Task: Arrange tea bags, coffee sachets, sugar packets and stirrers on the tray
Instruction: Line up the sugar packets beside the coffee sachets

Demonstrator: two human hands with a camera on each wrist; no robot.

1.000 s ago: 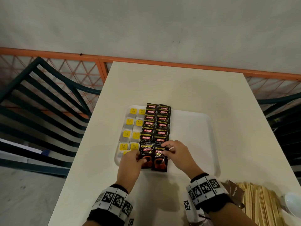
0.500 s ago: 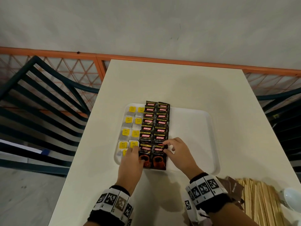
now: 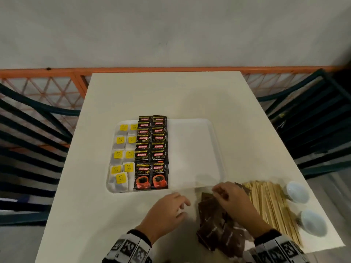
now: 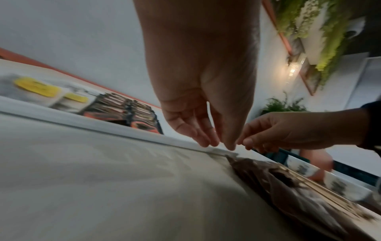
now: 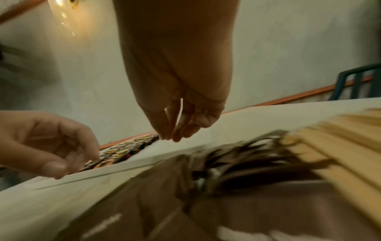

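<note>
My right hand (image 3: 232, 198) hovers slack and empty over the loose brown paper sugar packets (image 3: 218, 230) at 5 o'clock of the white plastic tray (image 3: 191, 149), so a careless grab could scatter them.

You are sitting in what looks like a café or canteen terrace: a plain cream rectangular table (image 3: 171, 95) is standing against an orange-painted metal lattice railing (image 3: 47, 88), dark green slatted chairs (image 3: 32, 130) are flanking it, and framed panels of green wall plants (image 4: 321, 37) are glowing under a warm lamp.
</note>
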